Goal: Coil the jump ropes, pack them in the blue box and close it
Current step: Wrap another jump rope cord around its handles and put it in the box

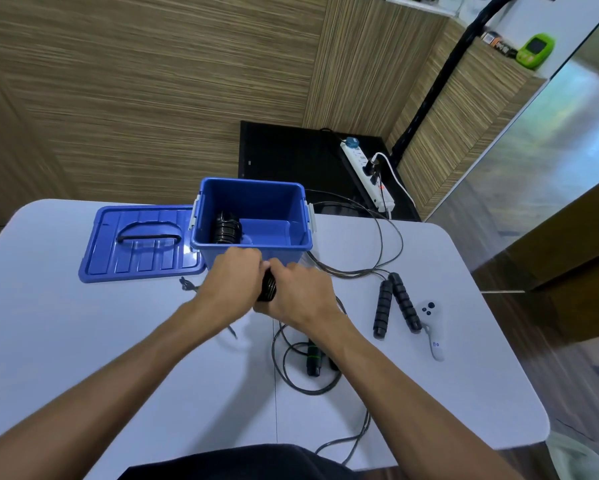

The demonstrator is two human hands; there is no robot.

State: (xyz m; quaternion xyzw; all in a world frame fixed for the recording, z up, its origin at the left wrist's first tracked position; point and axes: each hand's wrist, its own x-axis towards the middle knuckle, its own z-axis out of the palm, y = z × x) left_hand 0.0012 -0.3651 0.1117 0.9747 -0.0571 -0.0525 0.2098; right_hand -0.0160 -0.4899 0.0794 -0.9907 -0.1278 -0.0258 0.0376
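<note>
Right in front of the blue box (253, 216), both my hands' fingers (253, 258) clamp a coiled rope bundle (267, 289), the box opening just beyond.

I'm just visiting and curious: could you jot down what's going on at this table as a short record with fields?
box: blue box open, one coiled black rope inside
lid: blue lid flat on the table, left of the box
hands: left hand and right hand together grip a black rope bundle before the box
loose ropes: foam-handled rope to the right; green-ringed rope nearer the person
other: white remote
</note>
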